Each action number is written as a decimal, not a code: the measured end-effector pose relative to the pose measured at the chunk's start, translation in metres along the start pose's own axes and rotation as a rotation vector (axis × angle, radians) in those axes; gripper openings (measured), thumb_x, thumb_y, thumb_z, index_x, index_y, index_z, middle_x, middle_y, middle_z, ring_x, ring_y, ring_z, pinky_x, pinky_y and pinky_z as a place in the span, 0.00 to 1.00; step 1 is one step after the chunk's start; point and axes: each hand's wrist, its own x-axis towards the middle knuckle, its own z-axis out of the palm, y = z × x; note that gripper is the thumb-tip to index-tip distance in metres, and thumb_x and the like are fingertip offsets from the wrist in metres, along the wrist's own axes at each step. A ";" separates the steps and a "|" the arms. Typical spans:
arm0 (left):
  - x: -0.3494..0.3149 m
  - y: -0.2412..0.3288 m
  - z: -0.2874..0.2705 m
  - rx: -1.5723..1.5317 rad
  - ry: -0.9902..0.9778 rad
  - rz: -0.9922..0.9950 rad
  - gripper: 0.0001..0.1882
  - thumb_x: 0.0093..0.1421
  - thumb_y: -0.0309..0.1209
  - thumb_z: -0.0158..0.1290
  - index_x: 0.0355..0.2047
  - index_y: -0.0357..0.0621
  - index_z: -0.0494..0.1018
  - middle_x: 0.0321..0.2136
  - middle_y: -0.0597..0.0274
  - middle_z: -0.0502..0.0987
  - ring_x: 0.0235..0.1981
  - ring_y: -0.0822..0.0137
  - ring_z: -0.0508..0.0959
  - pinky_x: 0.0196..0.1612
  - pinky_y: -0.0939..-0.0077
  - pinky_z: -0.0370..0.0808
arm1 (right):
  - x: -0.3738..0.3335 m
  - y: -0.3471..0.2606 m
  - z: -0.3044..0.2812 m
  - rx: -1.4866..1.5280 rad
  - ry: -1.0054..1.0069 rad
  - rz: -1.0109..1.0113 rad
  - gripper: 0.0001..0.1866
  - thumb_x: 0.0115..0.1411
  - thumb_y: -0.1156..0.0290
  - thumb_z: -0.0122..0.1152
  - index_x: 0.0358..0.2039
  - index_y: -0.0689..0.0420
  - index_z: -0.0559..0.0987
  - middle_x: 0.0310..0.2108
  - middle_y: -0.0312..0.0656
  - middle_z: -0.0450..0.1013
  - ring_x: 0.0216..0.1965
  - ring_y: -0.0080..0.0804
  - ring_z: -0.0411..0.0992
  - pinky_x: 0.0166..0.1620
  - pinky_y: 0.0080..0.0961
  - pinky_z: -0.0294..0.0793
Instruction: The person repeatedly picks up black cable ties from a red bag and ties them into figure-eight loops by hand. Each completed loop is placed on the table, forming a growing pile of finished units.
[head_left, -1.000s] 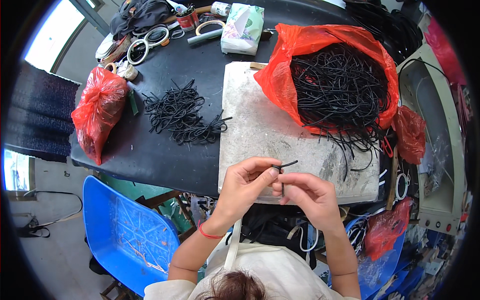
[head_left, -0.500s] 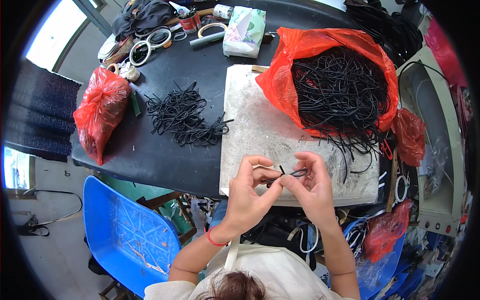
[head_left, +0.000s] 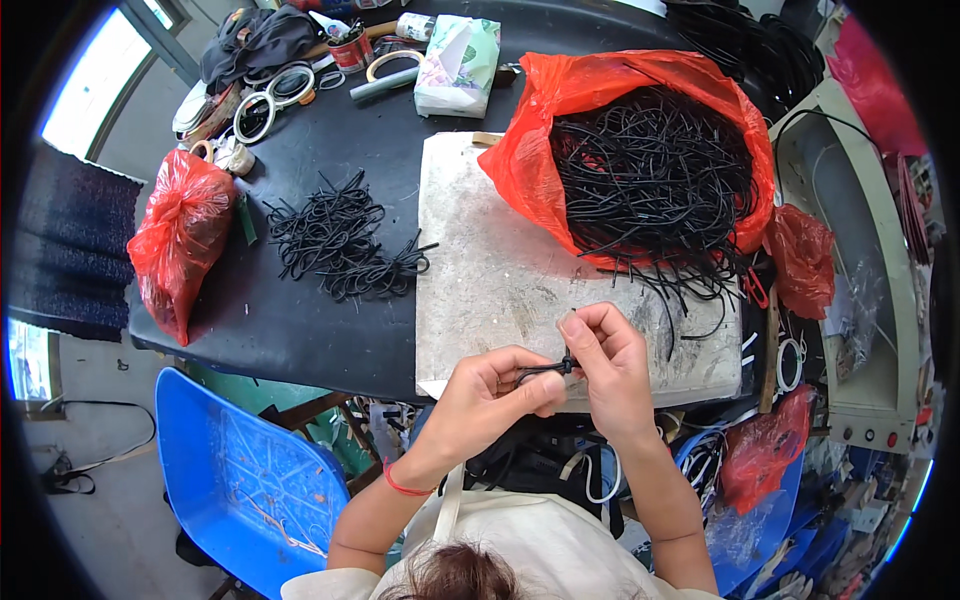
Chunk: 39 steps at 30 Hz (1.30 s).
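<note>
Between my hands, over the near part of the pale board [head_left: 500,260], is a black cord [head_left: 566,366] with a small knot in it. My left hand [head_left: 497,395] pinches its looped part, left of the knot. My right hand [head_left: 612,365] has thumb and forefinger closed on the cord's end, just above the knot. A red plastic bag [head_left: 535,130] lies open at the far right of the board, full of loose black cords [head_left: 660,180], some spilling out toward me. Left of the board is a pile of looped black cords [head_left: 335,240] on the black tabletop.
A tied red bag [head_left: 182,235] stands at the table's left edge. Tape rolls [head_left: 255,118], a tin [head_left: 350,50] and a tissue pack [head_left: 458,68] lie along the back. Below left is a blue plastic tub [head_left: 215,470]; a grey metal machine casing [head_left: 890,350] stands at right.
My right hand has drawn up and away from the left, its fingers now closed on the cord's end. The knot now shows as a small tight lump. The whole view has shifted slightly.
</note>
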 end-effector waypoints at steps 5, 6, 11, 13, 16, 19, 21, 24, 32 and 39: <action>0.000 -0.004 0.003 0.177 0.007 0.030 0.12 0.58 0.27 0.52 0.40 0.32 0.70 0.32 0.64 0.74 0.32 0.81 0.71 0.35 0.86 0.70 | -0.003 0.002 0.000 -0.022 -0.033 -0.035 0.09 0.60 0.68 0.54 0.28 0.59 0.69 0.21 0.27 0.64 0.22 0.09 0.59 0.26 0.10 0.59; -0.001 -0.005 0.005 0.119 0.012 0.034 0.12 0.58 0.27 0.52 0.41 0.32 0.70 0.32 0.65 0.73 0.32 0.81 0.70 0.35 0.87 0.70 | -0.004 0.004 0.000 -0.046 -0.010 -0.068 0.09 0.60 0.68 0.53 0.28 0.59 0.69 0.20 0.27 0.63 0.22 0.09 0.58 0.25 0.10 0.59; -0.006 -0.011 0.019 -0.039 0.081 0.057 0.15 0.59 0.27 0.51 0.46 0.34 0.69 0.31 0.68 0.73 0.30 0.82 0.69 0.34 0.89 0.68 | 0.000 0.004 -0.001 -0.156 0.080 -0.139 0.09 0.61 0.69 0.52 0.27 0.60 0.68 0.17 0.27 0.61 0.19 0.09 0.58 0.21 0.11 0.59; -0.011 -0.015 0.020 0.035 0.071 0.048 0.16 0.59 0.27 0.51 0.47 0.34 0.68 0.31 0.67 0.73 0.30 0.81 0.70 0.34 0.87 0.70 | 0.004 0.004 -0.003 -0.128 0.102 -0.119 0.09 0.60 0.69 0.53 0.26 0.59 0.68 0.17 0.28 0.63 0.19 0.10 0.59 0.19 0.11 0.59; -0.010 -0.004 0.014 0.083 0.004 0.005 0.17 0.59 0.27 0.50 0.48 0.35 0.68 0.32 0.66 0.74 0.29 0.81 0.71 0.34 0.86 0.70 | 0.007 -0.001 -0.009 0.010 0.029 -0.054 0.08 0.59 0.69 0.54 0.27 0.60 0.70 0.18 0.31 0.67 0.20 0.11 0.62 0.21 0.12 0.61; -0.004 0.004 0.002 0.137 -0.032 -0.025 0.15 0.59 0.28 0.50 0.46 0.35 0.69 0.31 0.66 0.74 0.29 0.80 0.71 0.33 0.87 0.70 | 0.010 -0.014 -0.020 0.126 -0.078 0.106 0.06 0.59 0.70 0.55 0.30 0.60 0.73 0.20 0.31 0.68 0.21 0.12 0.62 0.23 0.12 0.61; -0.002 0.003 -0.002 0.190 -0.028 -0.028 0.14 0.59 0.28 0.50 0.45 0.35 0.70 0.31 0.66 0.74 0.29 0.80 0.72 0.32 0.87 0.70 | 0.008 -0.015 -0.023 0.101 -0.133 0.128 0.06 0.58 0.70 0.55 0.31 0.60 0.74 0.20 0.32 0.68 0.21 0.12 0.62 0.25 0.11 0.61; 0.001 -0.001 0.000 0.149 0.001 0.073 0.14 0.59 0.29 0.50 0.43 0.34 0.70 0.31 0.64 0.74 0.29 0.79 0.72 0.32 0.85 0.71 | 0.000 -0.006 -0.027 0.022 -0.187 0.024 0.07 0.58 0.70 0.57 0.30 0.61 0.75 0.24 0.33 0.71 0.26 0.13 0.66 0.30 0.11 0.65; 0.004 -0.007 0.011 0.079 0.203 0.140 0.09 0.58 0.29 0.52 0.34 0.34 0.73 0.25 0.65 0.75 0.27 0.80 0.71 0.31 0.86 0.69 | -0.009 -0.009 -0.020 0.003 -0.138 -0.016 0.06 0.56 0.74 0.59 0.31 0.63 0.75 0.25 0.33 0.72 0.26 0.14 0.66 0.30 0.12 0.66; 0.007 -0.022 0.023 0.202 0.394 0.317 0.08 0.58 0.28 0.52 0.31 0.34 0.73 0.22 0.66 0.74 0.24 0.81 0.71 0.28 0.86 0.68 | -0.016 -0.001 -0.020 -0.037 -0.174 -0.040 0.08 0.55 0.77 0.59 0.35 0.65 0.74 0.29 0.34 0.70 0.30 0.15 0.66 0.33 0.13 0.66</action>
